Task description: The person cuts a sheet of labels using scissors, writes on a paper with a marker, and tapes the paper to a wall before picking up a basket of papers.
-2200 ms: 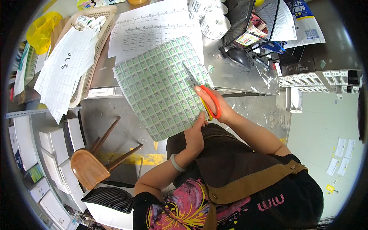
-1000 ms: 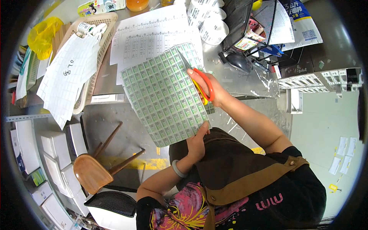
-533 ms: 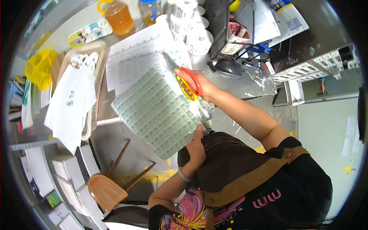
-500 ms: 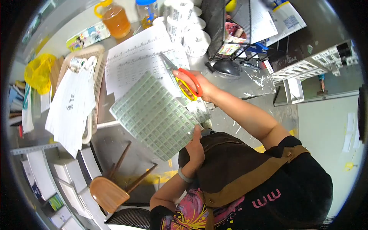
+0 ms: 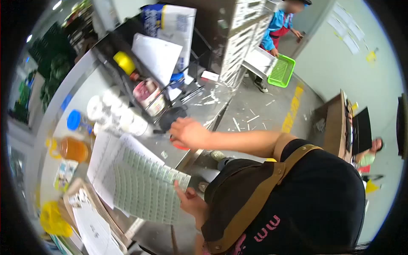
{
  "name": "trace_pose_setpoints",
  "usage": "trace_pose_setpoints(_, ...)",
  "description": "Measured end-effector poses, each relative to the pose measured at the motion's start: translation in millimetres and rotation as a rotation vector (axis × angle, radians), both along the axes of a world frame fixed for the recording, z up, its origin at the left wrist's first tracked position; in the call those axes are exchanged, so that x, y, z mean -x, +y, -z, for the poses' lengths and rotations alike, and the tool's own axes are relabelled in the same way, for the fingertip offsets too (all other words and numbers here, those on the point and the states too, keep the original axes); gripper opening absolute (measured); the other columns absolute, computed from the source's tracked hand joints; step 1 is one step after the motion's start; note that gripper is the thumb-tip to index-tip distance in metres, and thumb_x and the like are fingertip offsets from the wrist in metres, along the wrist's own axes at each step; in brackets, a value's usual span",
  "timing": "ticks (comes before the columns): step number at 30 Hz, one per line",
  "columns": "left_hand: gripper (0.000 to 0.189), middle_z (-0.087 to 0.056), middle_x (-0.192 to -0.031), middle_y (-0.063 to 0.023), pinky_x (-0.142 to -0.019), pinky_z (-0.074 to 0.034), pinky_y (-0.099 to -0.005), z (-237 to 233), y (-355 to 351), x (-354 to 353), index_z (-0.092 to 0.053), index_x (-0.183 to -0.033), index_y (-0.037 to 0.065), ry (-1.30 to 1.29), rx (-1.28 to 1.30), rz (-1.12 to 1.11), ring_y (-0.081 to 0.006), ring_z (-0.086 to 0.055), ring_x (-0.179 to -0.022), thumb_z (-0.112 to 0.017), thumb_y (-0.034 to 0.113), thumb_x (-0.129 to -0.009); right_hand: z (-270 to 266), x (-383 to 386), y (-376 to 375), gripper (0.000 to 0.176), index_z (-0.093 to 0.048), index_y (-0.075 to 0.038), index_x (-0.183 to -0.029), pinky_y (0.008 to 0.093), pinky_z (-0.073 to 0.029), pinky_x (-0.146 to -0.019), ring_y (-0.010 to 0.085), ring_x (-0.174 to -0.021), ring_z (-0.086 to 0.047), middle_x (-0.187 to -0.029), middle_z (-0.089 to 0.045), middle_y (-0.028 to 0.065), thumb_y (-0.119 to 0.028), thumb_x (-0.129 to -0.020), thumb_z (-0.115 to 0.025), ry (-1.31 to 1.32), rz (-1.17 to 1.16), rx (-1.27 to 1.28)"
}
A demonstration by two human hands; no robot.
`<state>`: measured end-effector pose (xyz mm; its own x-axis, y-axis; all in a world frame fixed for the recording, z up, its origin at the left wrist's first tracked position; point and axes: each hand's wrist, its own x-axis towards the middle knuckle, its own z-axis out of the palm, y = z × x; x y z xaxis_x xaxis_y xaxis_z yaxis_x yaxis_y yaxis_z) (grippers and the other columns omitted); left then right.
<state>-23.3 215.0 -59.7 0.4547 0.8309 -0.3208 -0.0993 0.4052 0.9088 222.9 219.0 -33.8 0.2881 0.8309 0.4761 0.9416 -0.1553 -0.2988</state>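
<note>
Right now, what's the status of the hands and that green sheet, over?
Left hand pinching green label sheet by its edge. Right hand out over table, orange scissors handle beneath, grip blurred. Printed papers under sheet.

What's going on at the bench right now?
A person at a steel table holds a sheet of green labels by its edge in the left hand. The right hand reaches over the table, blurred, with something orange-red showing under it; its grip is unclear. Another person stands with a green basket in the background.
</note>
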Motion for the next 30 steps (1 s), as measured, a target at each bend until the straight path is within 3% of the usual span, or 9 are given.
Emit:
trace_pose_setpoints(1,0.041,-0.047,-0.075,-0.0007,-0.065,-0.036,-0.0231,-3,3,-1,-0.048,-0.138,0.002,-0.177,0.206,-0.061,-0.0094,-0.041,-0.068,-0.045,0.021,-0.102,-6,13,-2,0.037,-0.060,-0.003,-0.082,0.0426,-0.050,-0.069,0.0314,-0.076,-0.064,-0.071,-0.061,0.0161,-0.039,-0.082,-0.066,0.096,-0.011,-0.067)
trace_pose_setpoints(3,0.042,-0.044,-0.074,-0.0001,-0.067,-0.034,-0.0230,-8,1,-4,-0.049,-0.136,0.000,-0.246,0.259,-0.074,-0.0101,-0.039,-0.068,-0.045,0.024,-0.102,-41,52,-10,0.033,-0.060,-0.001,-0.085,0.0410,-0.048,-0.067,0.0317,-0.072,-0.062,-0.070,-0.060,0.0161,-0.034,-0.086,-0.066,0.782,0.060,0.360)
trace_pose_setpoints(5,0.042,-0.043,-0.073,0.0005,-0.068,-0.033,-0.0231,-19,-4,-10,-0.050,-0.134,-0.001,-0.189,0.235,-0.050,-0.0106,-0.038,-0.068,-0.046,0.026,-0.102,-15,66,-11,0.028,-0.060,0.001,-0.086,0.0403,-0.046,-0.066,0.0324,-0.069,-0.060,-0.071,-0.059,0.0170,-0.027,-0.089,-0.065,1.004,-0.160,0.312)
trace_pose_setpoints(12,0.037,-0.046,-0.078,0.0007,-0.066,-0.035,-0.0238,10,-6,-6,-0.055,-0.127,0.000,-0.113,0.227,-0.051,-0.0110,-0.040,-0.070,-0.051,0.024,-0.099,-28,-17,-118,0.016,-0.057,0.001,-0.099,0.0389,-0.046,-0.069,0.0251,-0.076,-0.060,-0.082,-0.061,0.0178,-0.014,-0.092,-0.060,0.873,-0.310,0.062)
trace_pose_setpoints(15,0.028,-0.050,-0.082,-0.0010,-0.065,-0.035,-0.0242,29,-3,-7,-0.058,-0.115,0.003,-0.119,0.259,-0.120,-0.0102,-0.042,-0.070,-0.056,0.024,-0.097,-26,-107,-224,0.027,-0.063,-0.004,-0.113,0.0345,-0.048,-0.079,0.0179,-0.089,-0.061,-0.099,-0.067,0.0134,-0.019,-0.091,-0.065,0.985,0.112,0.119)
trace_pose_setpoints(19,0.024,-0.051,-0.086,0.0000,-0.064,-0.035,-0.0248,23,-7,-19,-0.058,-0.107,0.006,-0.063,0.272,-0.199,-0.0098,-0.043,-0.068,-0.056,0.027,-0.096,19,-225,-362,0.024,-0.064,-0.002,-0.114,0.0220,-0.047,-0.078,0.0052,-0.087,-0.058,-0.097,-0.067,-0.0011,-0.008,-0.091,-0.062,1.167,0.476,-0.129)
trace_pose_setpoints(25,0.034,-0.050,-0.090,-0.0011,-0.065,-0.033,-0.0261,-23,-22,-57,-0.052,-0.116,0.011,-0.014,0.316,-0.375,-0.0104,-0.042,-0.073,-0.057,0.037,-0.093,72,-338,-463,0.026,-0.065,0.002,-0.112,0.0273,-0.052,-0.077,0.0135,-0.083,-0.066,-0.099,-0.070,0.0069,-0.007,-0.088,-0.060,1.448,0.798,-0.409)
trace_pose_setpoints(28,0.034,-0.050,-0.091,-0.0006,-0.065,-0.034,-0.0265,45,13,-12,-0.051,-0.119,0.013,0.010,0.111,-0.488,-0.0128,-0.043,-0.071,-0.054,0.037,-0.095,90,-387,-475,0.028,-0.066,0.005,-0.109,0.0258,-0.052,-0.075,0.0139,-0.080,-0.067,-0.095,-0.070,0.0079,-0.006,-0.084,-0.061,1.432,0.912,-0.284)
trace_pose_setpoints(30,0.033,-0.051,-0.091,-0.0003,-0.064,-0.035,-0.0269,10,-1,-40,-0.051,-0.120,0.013,0.121,0.144,-0.611,-0.0127,-0.043,-0.070,-0.053,0.035,-0.096,101,-425,-470,0.036,-0.065,0.005,-0.111,0.0290,-0.051,-0.076,0.0180,-0.083,-0.066,-0.095,-0.070,0.0095,-0.012,-0.080,-0.065,1.308,0.984,-0.125)
